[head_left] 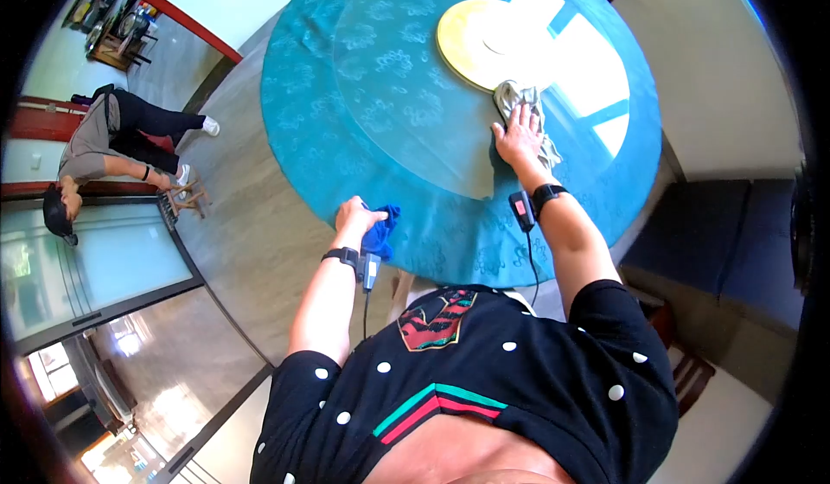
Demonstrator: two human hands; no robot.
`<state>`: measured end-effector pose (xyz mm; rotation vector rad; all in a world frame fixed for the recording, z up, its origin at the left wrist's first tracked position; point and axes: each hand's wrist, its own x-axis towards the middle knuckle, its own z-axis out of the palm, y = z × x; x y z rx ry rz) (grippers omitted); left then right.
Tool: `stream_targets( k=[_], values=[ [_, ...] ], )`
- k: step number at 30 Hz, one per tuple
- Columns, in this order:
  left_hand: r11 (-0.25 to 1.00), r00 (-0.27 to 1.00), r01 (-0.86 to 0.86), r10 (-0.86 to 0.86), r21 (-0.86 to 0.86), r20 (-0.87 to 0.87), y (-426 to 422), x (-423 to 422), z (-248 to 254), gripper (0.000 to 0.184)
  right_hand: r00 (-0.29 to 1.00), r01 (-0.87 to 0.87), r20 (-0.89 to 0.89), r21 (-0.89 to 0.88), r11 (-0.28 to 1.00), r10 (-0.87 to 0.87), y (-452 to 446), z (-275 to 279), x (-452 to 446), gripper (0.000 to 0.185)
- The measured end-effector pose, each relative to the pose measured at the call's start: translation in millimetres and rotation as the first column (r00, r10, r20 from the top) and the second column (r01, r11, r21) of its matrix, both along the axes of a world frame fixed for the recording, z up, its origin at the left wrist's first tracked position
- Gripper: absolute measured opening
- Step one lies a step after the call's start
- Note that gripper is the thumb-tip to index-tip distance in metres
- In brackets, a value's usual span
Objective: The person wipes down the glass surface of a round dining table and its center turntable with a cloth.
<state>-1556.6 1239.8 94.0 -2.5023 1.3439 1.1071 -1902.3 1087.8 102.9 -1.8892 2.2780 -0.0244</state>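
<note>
1. The right hand (520, 136) is laid flat, fingers extended, on a crumpled grey cloth (508, 96); the cloth is covered rather than clutched.
2. The grey cloth is spread on the clear round panel (389, 151) of the teal-covered tabletop (298, 108), right of its middle, just beside the near edge of a yellow disc (456, 43). Whether the disc is touched by the cloth cannot be told.
3. A bunched blue cloth (381, 235) is grasped in the left hand (354, 217) at the near left rim of the tabletop.
4. To judge by the flattened palm, the surface is being wiped with the grey cloth, while the blue one is simply held aside.
5. For the next move, light, even pressure seems called for, with the cloth kept under the palm and steered clear of the disc's edge. The blue cloth should be kept from being dragged against the tablecloth's rim.
6. On the far left, a stooping person (91, 142) is seen beside a small stool (188, 197).
</note>
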Motion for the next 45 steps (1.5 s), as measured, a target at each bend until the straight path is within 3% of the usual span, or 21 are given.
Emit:
stream_targets(
  k=[5,8,11,12,14,18,20,22,24,26,28,30,32,37,40,42,45],
  values=[
    [1.0,1.0,0.015,-0.015,-0.008,0.013,-2.1,-1.1,5.5,0.062,0.996,-0.05,0.079,0.067,0.997,0.045,-52.0,10.7,40.5,0.077],
    [0.999,0.999,0.038,-0.038,-0.012,0.011,-2.2,0.0,6.2,0.062,0.947,-0.318,0.075,0.115,0.941,0.311,-51.9,18.7,86.8,0.074],
    [1.0,0.999,0.021,-0.021,0.005,0.034,-4.8,-1.3,7.8,0.06,0.798,-0.601,0.056,0.159,0.783,0.601,-17.4,25.9,127.0,0.068],
    [1.0,0.999,0.015,-0.016,0.013,0.033,-3.6,-2.0,10.6,0.06,0.72,-0.694,0.031,0.055,0.718,0.693,0.4,20.2,129.8,0.067],
    [1.0,0.999,0.016,-0.016,0.012,0.036,-1.7,-1.1,7.8,0.058,0.638,-0.761,0.106,-0.067,0.645,0.763,38.4,9.5,119.1,0.064],
    [0.999,0.999,-0.029,0.029,-0.028,-0.019,2.0,3.2,-4.3,0.054,0.637,-0.762,0.153,-0.027,0.647,0.756,97.7,17.7,46.8,0.061],
    [0.996,0.999,-0.028,0.026,-0.084,-0.026,3.1,3.6,-8.0,0.052,0.716,-0.695,0.098,0.005,0.719,0.691,115.3,14.0,-6.1,0.06],
    [0.998,1.0,-0.024,0.023,-0.063,-0.012,1.2,0.5,-3.3,0.052,0.839,-0.538,0.12,0.035,0.842,0.531,118.0,12.2,-58.5,0.062],
    [0.998,1.0,-0.006,0.007,-0.055,0.025,1.2,0.4,-2.6,0.053,0.943,-0.332,0.001,0.012,0.943,0.332,102.9,4.4,-102.0,0.062],
    [1.0,1.0,-0.013,0.013,-0.009,0.017,-1.7,0.8,1.5,0.055,0.968,-0.242,-0.092,-0.115,0.964,0.232,66.0,-42.2,-157.2,0.063],
    [0.999,1.0,-0.017,0.017,0.034,0.011,-2.7,1.6,1.8,0.058,0.997,-0.073,-0.04,-0.116,0.991,0.068,22.6,-43.3,-173.3,0.065],
    [1.0,0.999,0.0,0.0,0.02,0.032,-2.5,2.0,0.1,0.057,0.989,0.146,-0.014,0.023,0.989,-0.146,-16.5,-14.1,-150.9,0.067],
    [1.0,1.0,-0.009,0.009,0.026,0.023,-3.8,2.9,1.1,0.057,0.976,0.217,-0.032,0.068,0.974,-0.216,-47.6,-6.1,-122.6,0.069],
    [0.999,1.0,-0.013,0.013,0.03,-0.002,-2.2,6.5,-4.6,0.057,0.972,-0.236,0.032,0.033,0.971,0.235,-59.2,-10.7,0.4,0.072],
    [1.0,1.0,-0.017,0.017,0.01,-0.01,-1.1,6.8,-4.5,0.056,0.835,-0.55,0.034,0.071,0.832,0.549,-5.7,12.9,78.3,0.07],
    [1.0,1.0,0.0,0.0,0.011,0.002,-2.5,5.8,-0.6,0.056,0.681,-0.732,0.036,0.006,0.681,0.731,35.1,3.1,99.6,0.068],
    [1.0,1.0,0.007,-0.007,0.017,0.014,-1.6,5.1,-1.9,0.055,0.604,-0.784,0.145,-0.066,0.617,0.783,95.1,11.6,82.1,0.064]
  ],
)
